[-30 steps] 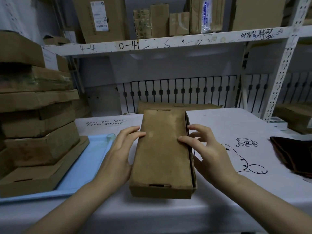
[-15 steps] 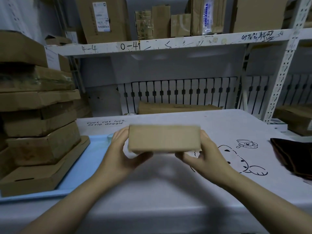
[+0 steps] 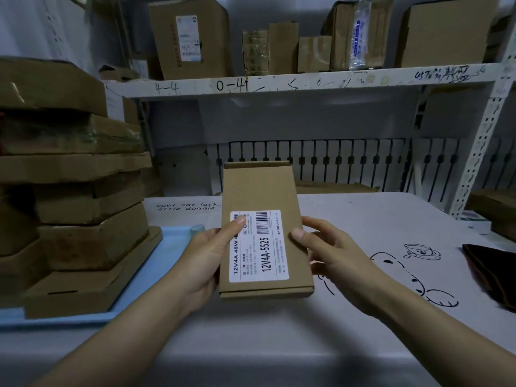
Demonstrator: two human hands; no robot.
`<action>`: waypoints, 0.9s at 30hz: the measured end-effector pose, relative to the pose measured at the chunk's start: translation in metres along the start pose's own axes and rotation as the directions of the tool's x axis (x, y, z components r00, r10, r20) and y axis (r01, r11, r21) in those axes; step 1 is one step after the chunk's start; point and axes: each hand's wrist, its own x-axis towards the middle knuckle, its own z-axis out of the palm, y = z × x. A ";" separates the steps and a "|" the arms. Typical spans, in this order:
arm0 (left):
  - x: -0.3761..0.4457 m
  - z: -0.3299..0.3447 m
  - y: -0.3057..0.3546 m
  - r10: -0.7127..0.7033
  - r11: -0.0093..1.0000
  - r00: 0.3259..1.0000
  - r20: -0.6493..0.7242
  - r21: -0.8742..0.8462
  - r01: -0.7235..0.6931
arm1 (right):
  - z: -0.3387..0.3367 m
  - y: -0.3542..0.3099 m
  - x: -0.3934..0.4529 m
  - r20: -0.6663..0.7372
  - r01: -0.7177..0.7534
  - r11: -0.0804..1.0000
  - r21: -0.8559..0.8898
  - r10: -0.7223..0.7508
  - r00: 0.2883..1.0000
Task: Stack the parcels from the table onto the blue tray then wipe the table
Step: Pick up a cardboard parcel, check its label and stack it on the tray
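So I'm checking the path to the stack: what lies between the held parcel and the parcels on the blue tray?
In the head view, only the left hand and bare blue tray.

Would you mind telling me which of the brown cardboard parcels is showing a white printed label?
The flat brown cardboard parcel held in both hands; the stacked parcels on the blue tray show none.

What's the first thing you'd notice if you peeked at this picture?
Right in the middle, a left hand and a right hand hold up a brown parcel with a white label facing the camera. On the left, a tall stack of parcels sits on the blue tray.
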 end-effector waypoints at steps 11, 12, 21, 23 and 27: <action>-0.026 -0.011 0.021 0.097 0.994 0.994 0.042 -0.063 -0.094 | 0.046 -0.043 0.012 -0.098 0.025 0.975 0.219 -0.003 0.995; -0.030 -0.015 0.024 0.139 0.990 0.990 0.032 -0.040 -0.138 | 0.051 -0.048 0.012 -0.105 0.044 0.970 0.238 -0.020 0.994; -0.072 -0.052 0.080 0.564 0.824 0.821 -0.089 0.129 -0.552 | 0.106 -0.124 0.011 -0.017 0.194 0.916 0.351 -0.201 0.979; -0.084 -0.065 0.096 0.623 0.781 0.774 -0.114 0.152 -0.606 | 0.124 -0.142 0.014 0.039 0.206 0.911 0.358 -0.234 0.971; -0.107 -0.092 0.126 0.655 0.755 0.733 -0.185 0.109 -0.647 | 0.163 -0.175 0.018 0.136 0.227 0.917 0.329 -0.284 0.949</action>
